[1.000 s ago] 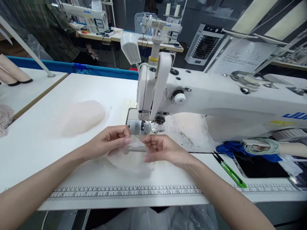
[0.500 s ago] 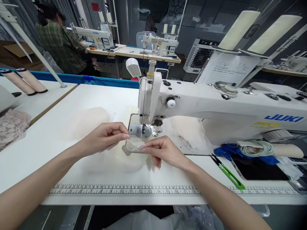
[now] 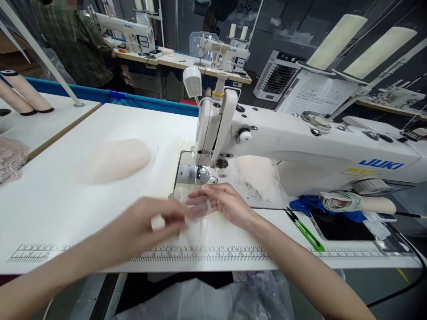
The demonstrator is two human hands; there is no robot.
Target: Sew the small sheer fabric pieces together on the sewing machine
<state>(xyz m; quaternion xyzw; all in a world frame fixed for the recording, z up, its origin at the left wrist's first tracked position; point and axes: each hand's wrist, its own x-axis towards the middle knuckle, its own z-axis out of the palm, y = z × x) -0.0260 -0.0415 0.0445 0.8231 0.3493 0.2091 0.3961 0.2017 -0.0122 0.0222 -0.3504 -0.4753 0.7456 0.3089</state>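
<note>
In front of the sewing machine (image 3: 287, 138), my right hand (image 3: 230, 204) has its fingers curled around the edge of a thin see-through piece (image 3: 199, 229), film or sheer fabric; I cannot tell which. The piece hangs over the table's front part. My left hand (image 3: 155, 222) is smeared by motion at the left side of this piece, fingertips close to the right fingers. Whether it grips the piece is unclear. Just beyond the hands lies the metal needle plate (image 3: 187, 174) under the presser foot (image 3: 199, 172). A pale beige oval piece (image 3: 123, 158) rests to the left.
Right of the hands lie green-handled tweezers (image 3: 308, 233), a dark tablet (image 3: 343, 226), blue cloth (image 3: 303, 202) and a coiled cord (image 3: 343, 202). A printed ruler (image 3: 233, 254) runs along the front edge. Lace (image 3: 11, 158) sits far left. A person (image 3: 73, 49) works behind.
My left hand has come down and toward me, now blurred. The right hand has turned, its fingers pointing left. The view has tilted slightly downward.
</note>
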